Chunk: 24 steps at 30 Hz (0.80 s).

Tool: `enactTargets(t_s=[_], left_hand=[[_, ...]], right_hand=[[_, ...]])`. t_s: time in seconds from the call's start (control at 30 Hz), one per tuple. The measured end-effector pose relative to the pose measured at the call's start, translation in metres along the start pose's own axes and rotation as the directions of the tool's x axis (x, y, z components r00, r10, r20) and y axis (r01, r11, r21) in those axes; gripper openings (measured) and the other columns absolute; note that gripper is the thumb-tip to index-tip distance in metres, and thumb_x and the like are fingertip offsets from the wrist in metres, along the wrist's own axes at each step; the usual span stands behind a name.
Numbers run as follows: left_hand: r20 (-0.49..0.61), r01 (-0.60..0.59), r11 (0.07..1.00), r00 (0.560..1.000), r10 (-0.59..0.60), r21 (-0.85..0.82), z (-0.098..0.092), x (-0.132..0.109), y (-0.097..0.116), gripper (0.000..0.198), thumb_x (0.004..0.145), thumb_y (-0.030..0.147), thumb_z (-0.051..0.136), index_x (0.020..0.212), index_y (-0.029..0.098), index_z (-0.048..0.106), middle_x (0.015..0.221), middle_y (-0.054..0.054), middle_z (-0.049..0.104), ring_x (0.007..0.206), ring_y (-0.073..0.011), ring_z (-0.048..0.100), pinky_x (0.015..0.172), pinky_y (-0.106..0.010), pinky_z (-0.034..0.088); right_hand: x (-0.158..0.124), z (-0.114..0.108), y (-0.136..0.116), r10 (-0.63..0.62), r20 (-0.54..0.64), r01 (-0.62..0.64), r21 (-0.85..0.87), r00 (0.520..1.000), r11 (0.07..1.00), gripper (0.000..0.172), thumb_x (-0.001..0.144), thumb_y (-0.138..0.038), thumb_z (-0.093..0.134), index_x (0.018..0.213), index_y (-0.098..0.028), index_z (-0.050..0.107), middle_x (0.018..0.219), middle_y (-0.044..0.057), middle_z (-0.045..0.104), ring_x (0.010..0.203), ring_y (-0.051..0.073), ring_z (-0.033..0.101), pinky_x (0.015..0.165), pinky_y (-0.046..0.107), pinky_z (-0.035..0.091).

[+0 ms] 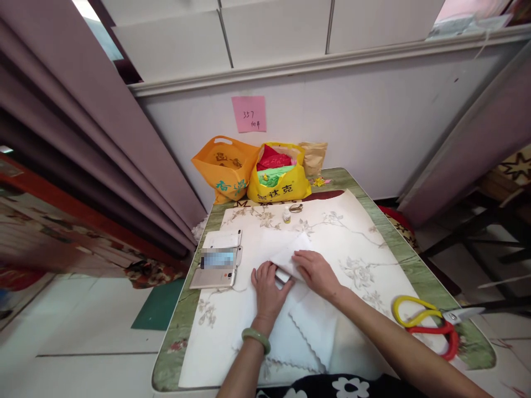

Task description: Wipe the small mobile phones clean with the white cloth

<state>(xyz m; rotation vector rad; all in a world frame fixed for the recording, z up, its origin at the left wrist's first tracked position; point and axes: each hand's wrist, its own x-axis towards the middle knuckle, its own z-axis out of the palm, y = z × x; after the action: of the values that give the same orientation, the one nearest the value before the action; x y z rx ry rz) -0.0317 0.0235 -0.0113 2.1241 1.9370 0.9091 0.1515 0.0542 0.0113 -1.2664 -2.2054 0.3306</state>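
A white cloth [309, 326] with a wavy edge lies spread over the near middle of the table. My right hand [315, 271] grips a folded-over flap of it between thumb and fingers. Under that flap a small flat, pale object [282, 275] shows in part; its kind is hidden. My left hand [267, 287], with a green bangle [256, 340] on the wrist, curls its fingers and thumb around the object's left and near edges. The flap covers the object's far side.
Several phones [213, 277] lie at the left. Behind the cloth stand a small white bottle [287, 215] and a little metal tool [296, 208]. Yellow-and-red-handled scissors [450, 318] rest at the right edge. An orange bag [226, 166], a yellow bag [282, 190] and a tan pouch [314, 157] stand at the back.
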Motion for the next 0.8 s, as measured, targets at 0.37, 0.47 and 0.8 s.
enactTargets(t_s=[0.37, 0.47, 0.8], left_hand=[[-0.068, 0.007, 1.000, 0.998, -0.006, 0.016, 0.003, -0.001, 0.000, 0.052, 0.070, 0.042, 0.071, 0.112, 0.017, 0.055, 0.116, -0.014, 0.061, 0.114, -0.0311, 0.052, 0.105, -0.053, 0.027], [-0.103, 0.051, 0.999, 0.993, -0.050, 0.013, 0.003, 0.000, 0.001, 0.049, 0.069, 0.040, 0.071, 0.108, 0.016, 0.053, 0.115, -0.014, 0.059, 0.114, -0.0315, 0.051, 0.103, -0.051, 0.031], [-0.070, 0.045, 0.999, 0.996, -0.046, -0.029, 0.001, 0.001, 0.000, 0.041, 0.070, 0.041, 0.070, 0.100, 0.019, 0.053, 0.112, -0.013, 0.058, 0.110, -0.0317, 0.052, 0.100, -0.050, 0.032]], right_hand=[[-0.003, 0.006, -0.003, 0.031, 0.164, 0.005, -0.211, 0.986, 0.978, 0.052, 0.100, -0.044, 0.033, 0.149, -0.026, 0.028, 0.150, 0.006, 0.039, 0.140, 0.025, 0.031, 0.114, 0.060, 0.007], [-0.006, 0.004, -0.005, -0.115, 0.219, 0.155, -0.174, 0.969, 0.972, 0.058, 0.098, -0.052, 0.035, 0.148, -0.026, 0.029, 0.149, 0.006, 0.040, 0.142, 0.025, 0.028, 0.116, 0.058, 0.004], [-0.005, 0.008, -0.011, -0.177, 0.242, 0.220, -0.163, 0.954, 0.962, 0.055, 0.097, -0.053, 0.037, 0.145, -0.027, 0.037, 0.148, 0.005, 0.043, 0.141, 0.026, 0.028, 0.116, 0.058, 0.001]])
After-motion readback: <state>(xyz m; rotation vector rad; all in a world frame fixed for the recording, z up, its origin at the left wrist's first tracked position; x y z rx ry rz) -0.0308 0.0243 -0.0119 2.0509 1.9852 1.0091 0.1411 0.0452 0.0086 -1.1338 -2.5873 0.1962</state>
